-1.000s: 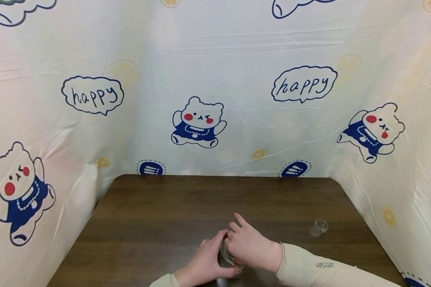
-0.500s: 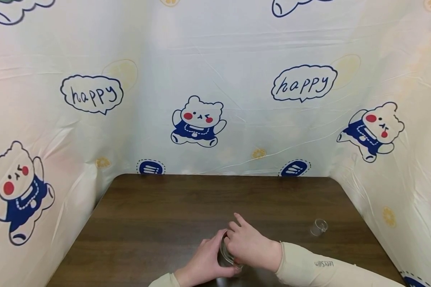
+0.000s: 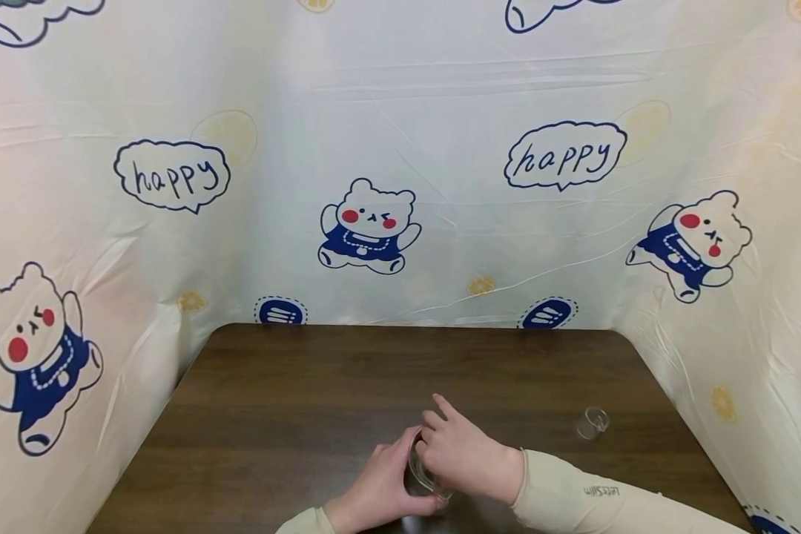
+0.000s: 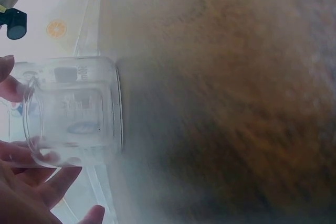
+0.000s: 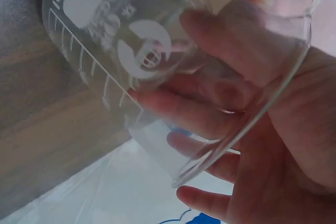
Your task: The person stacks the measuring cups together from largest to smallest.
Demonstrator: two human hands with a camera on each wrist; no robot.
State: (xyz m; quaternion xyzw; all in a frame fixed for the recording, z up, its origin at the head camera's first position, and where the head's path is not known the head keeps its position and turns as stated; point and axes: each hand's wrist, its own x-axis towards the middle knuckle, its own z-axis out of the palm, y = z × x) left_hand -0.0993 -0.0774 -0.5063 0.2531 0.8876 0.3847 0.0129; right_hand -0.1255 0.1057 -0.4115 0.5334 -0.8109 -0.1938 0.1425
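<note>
A large clear glass beaker [image 5: 110, 40] with white volume marks stands on the table near its front edge. My left hand [image 3: 380, 478] holds it from the left, thumb on the near side and fingers on the far side. A smaller glass beaker [image 4: 79, 114] sits inside it, seen through the wall in the left wrist view. My right hand [image 3: 463, 454] reaches over the rim, its thumb and some fingers inside the large beaker, pinching the inner beaker near its rim. Its other fingers are outside. In the head view, the hands hide most of both beakers.
A small clear beaker [image 3: 592, 424] stands apart on the right side of the brown wooden table [image 3: 294, 386]. A white patterned curtain [image 3: 374, 111] encloses the table's back and both sides. A dark device [image 4: 16, 24] shows at the left wrist view's upper left.
</note>
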